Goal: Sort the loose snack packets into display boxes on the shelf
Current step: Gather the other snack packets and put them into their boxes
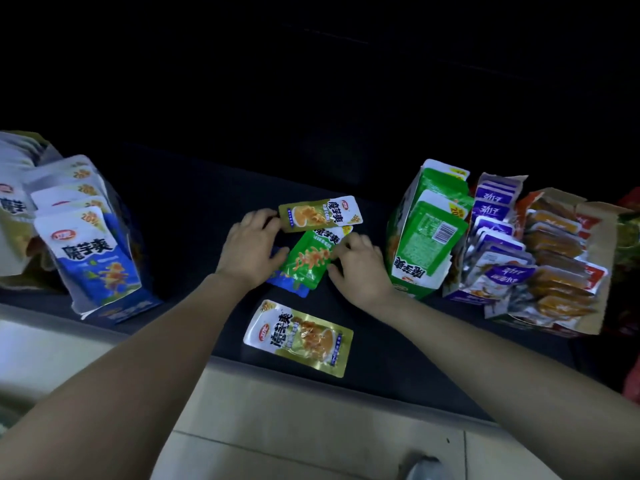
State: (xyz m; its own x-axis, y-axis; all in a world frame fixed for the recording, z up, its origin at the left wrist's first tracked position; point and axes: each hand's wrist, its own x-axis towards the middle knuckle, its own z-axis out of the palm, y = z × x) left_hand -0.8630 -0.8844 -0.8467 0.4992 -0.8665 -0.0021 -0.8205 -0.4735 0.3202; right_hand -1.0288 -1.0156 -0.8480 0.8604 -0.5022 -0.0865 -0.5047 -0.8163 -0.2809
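**Sorting loose packets on the shelf (194, 216)**

Your left hand (252, 247) grips the end of the upper gold packet (320, 214); your right hand (360, 268) pinches the green packet (308, 261), lying over a blue packet (287, 287). Peel green free alone, then carry it to the green box (426, 237) just right. The blue box (104, 258) stands well left; second gold packet (298, 337) nearer you.

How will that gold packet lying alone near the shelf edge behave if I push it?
The gold packet is a thin flat pouch, so likely light and floppy. Its glossy film probably lets it slide, not roll, on the shelf.
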